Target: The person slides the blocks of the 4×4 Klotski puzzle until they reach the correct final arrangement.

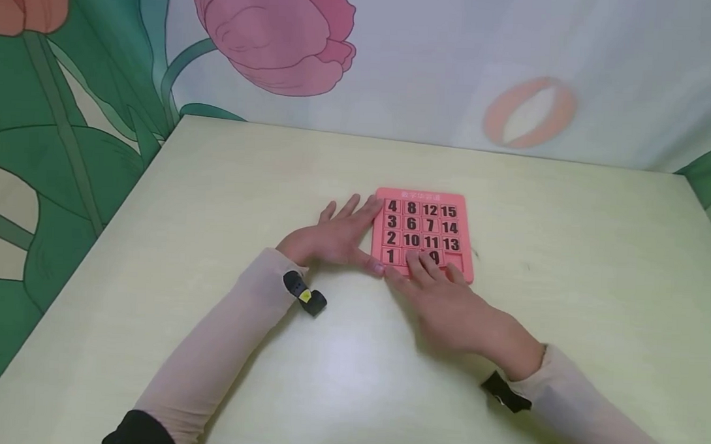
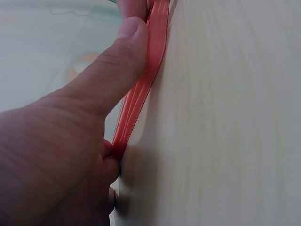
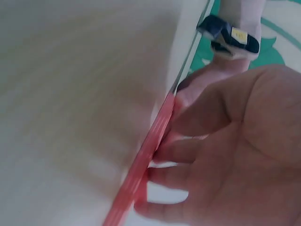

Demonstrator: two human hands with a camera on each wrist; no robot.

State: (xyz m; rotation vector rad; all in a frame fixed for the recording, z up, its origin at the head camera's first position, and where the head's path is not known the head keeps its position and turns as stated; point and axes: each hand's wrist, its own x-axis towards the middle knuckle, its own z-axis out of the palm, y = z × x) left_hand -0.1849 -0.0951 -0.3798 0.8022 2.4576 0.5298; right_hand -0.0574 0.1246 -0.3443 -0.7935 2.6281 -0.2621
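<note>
A pink number sliding puzzle point(image 1: 423, 199) lies flat on the table, its numbered tiles set in a frame. My left hand point(image 1: 340, 241) holds it at the left, fingers along the side edge and thumb at the near corner; the left wrist view shows the thumb point(image 2: 120, 61) against its rim. My right hand point(image 1: 447, 303) reaches over the near edge, with extended fingertips resting on the bottom row. They cover one tile there and part of the tile marked 9 point(image 1: 434, 257). A gap without a tile point(image 1: 457, 258) shows at the near right corner.
The pale wooden table point(image 1: 263, 179) extends around the puzzle on all sides. Behind it hangs a backdrop with a large pink flower point(image 1: 274, 36) and green leaves. Dark straps point(image 1: 304, 293) sit on both sleeved wrists.
</note>
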